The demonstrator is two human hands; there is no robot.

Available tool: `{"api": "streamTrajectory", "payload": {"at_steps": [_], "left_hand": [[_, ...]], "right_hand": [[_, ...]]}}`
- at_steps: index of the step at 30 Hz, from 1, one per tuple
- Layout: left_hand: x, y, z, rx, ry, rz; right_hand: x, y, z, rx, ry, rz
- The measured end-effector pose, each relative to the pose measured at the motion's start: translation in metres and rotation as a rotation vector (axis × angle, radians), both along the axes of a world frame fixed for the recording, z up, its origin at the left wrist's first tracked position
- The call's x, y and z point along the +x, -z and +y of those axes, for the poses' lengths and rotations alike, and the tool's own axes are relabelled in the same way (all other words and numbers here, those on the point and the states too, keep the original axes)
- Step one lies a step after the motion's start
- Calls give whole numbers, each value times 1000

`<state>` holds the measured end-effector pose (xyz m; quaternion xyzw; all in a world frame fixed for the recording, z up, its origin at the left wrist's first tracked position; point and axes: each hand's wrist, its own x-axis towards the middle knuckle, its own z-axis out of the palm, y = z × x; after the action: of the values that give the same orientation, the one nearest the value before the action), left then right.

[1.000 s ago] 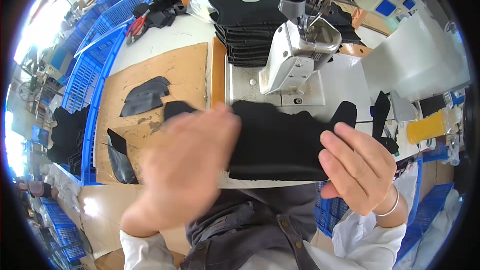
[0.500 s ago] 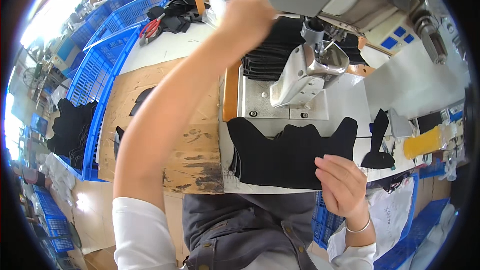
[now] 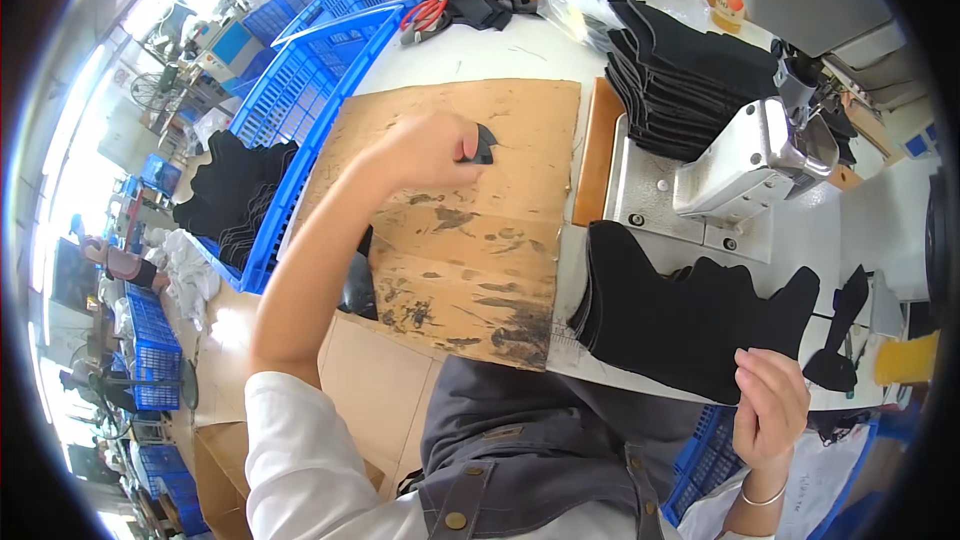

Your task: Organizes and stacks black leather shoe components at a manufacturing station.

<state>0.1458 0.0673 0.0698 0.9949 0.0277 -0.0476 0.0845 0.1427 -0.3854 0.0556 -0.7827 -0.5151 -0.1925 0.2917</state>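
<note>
Right fingers touch black fabric at near edge.

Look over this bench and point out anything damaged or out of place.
The brown cardboard sheet on the white table looks worn: dark smears and scuffs mark its near end, while the far end is cleaner. At the back, black scraps lie in an untidy heap. No spill shows.
</note>
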Motion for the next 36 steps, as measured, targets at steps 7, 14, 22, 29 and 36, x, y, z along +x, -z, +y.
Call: {"api": "streamTrajectory", "payload": {"at_steps": [7,14,22,29,36], "left_hand": [[-19,29,2,254,32,-210],[-39,4,-40,-504,-227,-329],[-48,32,-36,-587,-294,-293],[-111,-32,59,-581,-656,-1234],[-115,-64,-17,-780,-415,-1001]], "right_hand": [[-2,-15,19,-43,-133,-1],[45,-50,141,-116,-275,-8],[91,-9,254,-802,-379,224],[100,-14,262,-769,-409,356],[106,-4,268,-504,-350,250]]}}
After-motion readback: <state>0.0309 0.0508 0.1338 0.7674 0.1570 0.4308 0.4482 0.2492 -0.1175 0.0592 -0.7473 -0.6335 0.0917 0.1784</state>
